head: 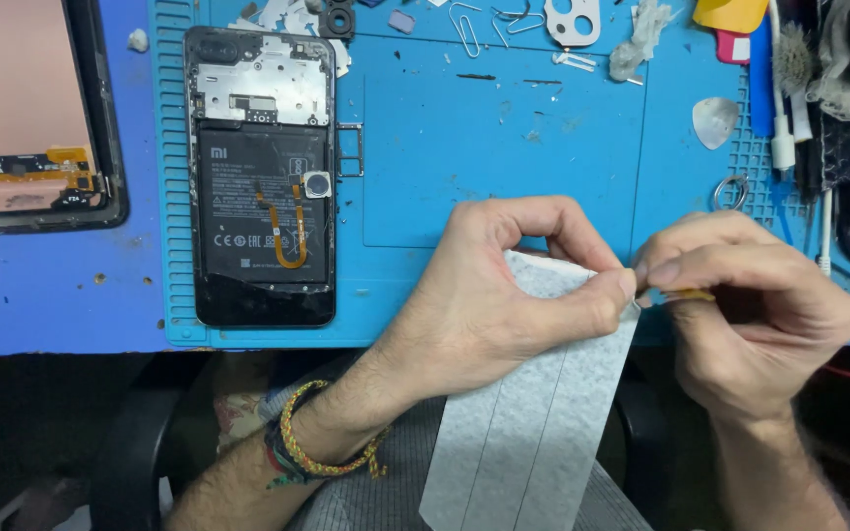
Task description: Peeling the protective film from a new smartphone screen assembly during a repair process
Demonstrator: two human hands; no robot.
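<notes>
1. The left hand has its thumb and forefinger closed in a pinch on the upper corner of a long white strip of fibrous adhesive sheet; the other fingers curl loosely above it.
2. The right hand is closed too, its fingers pinched on a small thin yellowish piece that meets the same corner of the strip, just beside the left thumb. What the piece is cannot be told.
3. The strip hangs from the pinch down over the near edge of the table, across the person's lap.
4. The left wrist wears braided cord bracelets.
5. On the blue silicone work mat, well to the left of the hands, lies an opened black smartphone, back cover off, battery and orange flex cable showing.
6. Beyond the mat's left edge lies a detached phone screen with copper-coloured back.
7. Paper clips, a white triangular pick and a metal ring lie along the mat's far side.
</notes>
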